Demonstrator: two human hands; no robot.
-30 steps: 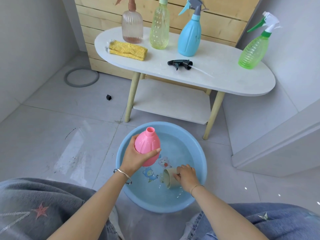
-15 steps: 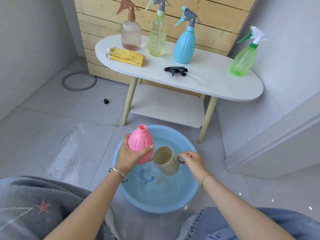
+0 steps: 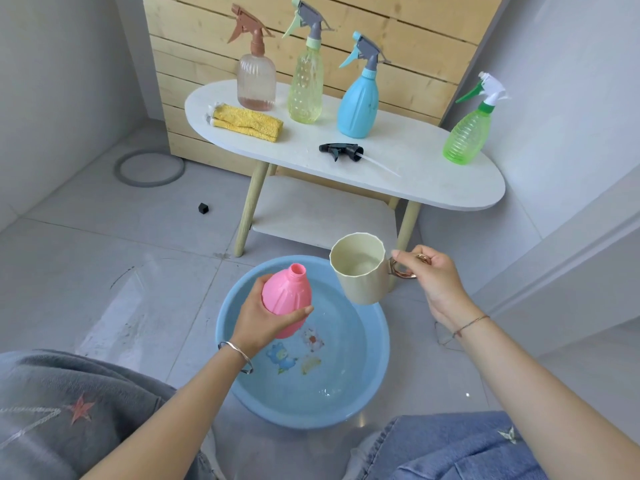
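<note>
Pink plastic bottle point(image 3: 285, 299), likely light, stiff and wet-slick, is standing uncapped over the blue basin point(image 3: 379, 358), the left hand point(image 3: 258, 322) gripping its belly while the right hand point(image 3: 431, 277) is pinching the water-laden beige mug point(image 3: 360, 271) by its handle.

A white oval bench point(image 3: 450, 181) on pale wooden legs stands on a grey tiled floor point(image 3: 104, 271). Behind the bench is a wooden slat panel point(image 3: 415, 39), flanked by grey walls point(image 3: 52, 81). Left of the bench lies a grey ring point(image 3: 118, 169), perhaps a drain surround.
</note>
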